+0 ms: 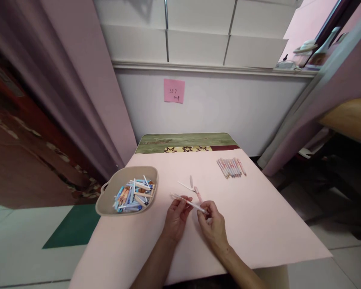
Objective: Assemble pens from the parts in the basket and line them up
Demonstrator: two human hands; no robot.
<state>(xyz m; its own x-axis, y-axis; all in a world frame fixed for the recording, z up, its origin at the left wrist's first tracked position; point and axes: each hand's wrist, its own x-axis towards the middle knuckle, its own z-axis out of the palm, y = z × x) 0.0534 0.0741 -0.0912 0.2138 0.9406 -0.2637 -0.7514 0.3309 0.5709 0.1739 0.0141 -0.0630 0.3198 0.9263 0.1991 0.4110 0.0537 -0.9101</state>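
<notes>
Over the middle of the table, a slim pale pen slants between my two hands. My left hand pinches its clear front part. The fingers of my right hand are closed on its white rear end; whether that end is a separate refill, I cannot tell. Just beyond my hands lie a thin white pen refill with a dark tip, a small translucent oval piece and a pinkish pen barrel. The fingertips hide parts of the held pen.
To the left stands a beige basket with many loose pen parts inside. A row of assembled-looking pens lies at the right back. Pink cloth covers the table, and a white wall with a pink note rises behind it.
</notes>
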